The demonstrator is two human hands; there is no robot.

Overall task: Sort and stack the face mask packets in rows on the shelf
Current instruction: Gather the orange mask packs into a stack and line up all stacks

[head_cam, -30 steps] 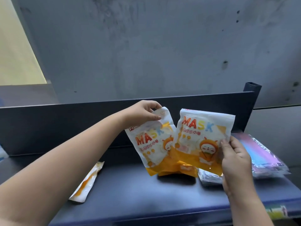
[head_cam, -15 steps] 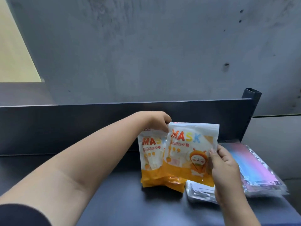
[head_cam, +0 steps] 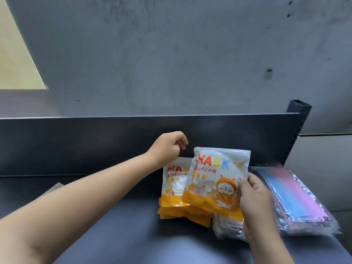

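Our right hand (head_cam: pixel 255 199) pinches a packet (head_cam: pixel 215 180) by its right edge, held in front of the stack (head_cam: pixel 175 187) standing on the shelf (head_cam: pixel 123 225). Our left hand (head_cam: pixel 168 147) curls at the stack's top; we cannot tell whether it grips. Pastel packs (head_cam: pixel 297 199) lie right of the stack.

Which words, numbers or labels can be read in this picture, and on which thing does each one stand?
"MASK": on the front packet, held by the right hand.
"MAS": on the rear packet; the front packet covers the rest.
"10": near corner of the pink-and-blue packet.
Small print under both titles and the dark mark beside "10": too blurred to read.
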